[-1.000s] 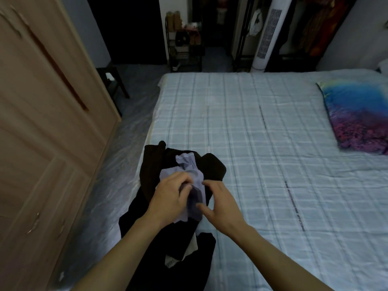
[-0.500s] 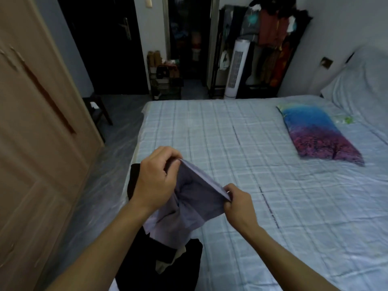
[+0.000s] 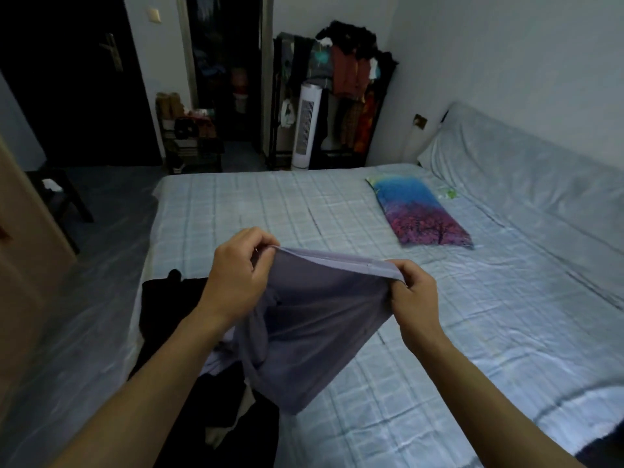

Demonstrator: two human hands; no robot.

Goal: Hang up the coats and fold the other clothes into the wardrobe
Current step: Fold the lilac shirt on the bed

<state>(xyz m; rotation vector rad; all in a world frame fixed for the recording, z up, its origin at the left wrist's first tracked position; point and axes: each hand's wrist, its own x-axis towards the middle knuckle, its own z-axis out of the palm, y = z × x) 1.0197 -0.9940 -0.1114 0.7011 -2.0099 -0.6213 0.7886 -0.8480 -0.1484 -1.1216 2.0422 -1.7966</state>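
Note:
A lilac-grey garment (image 3: 314, 329) hangs spread in the air above the near left part of the bed (image 3: 270, 211). My left hand (image 3: 236, 275) pinches its top edge at the left corner. My right hand (image 3: 413, 295) pinches the same edge at the right corner, so the hem is stretched between them. Below the garment a heap of black clothes (image 3: 169, 305) lies on the bed's left edge, with a bit of white showing in it. A sliver of the wooden wardrobe (image 3: 20, 238) shows at the far left.
A blue and purple pillow (image 3: 418, 211) lies on the checked sheet at the right. Behind the bed stand a white tower fan (image 3: 305, 126), a loaded clothes rack (image 3: 351, 96) and a shoe shelf (image 3: 189, 136). A dark stool (image 3: 57, 194) stands on the floor left.
Both hands picked the lilac garment up off the black heap, raised it and drew apart, stretching its top edge wide. The camera has tilted up towards the room's far side.

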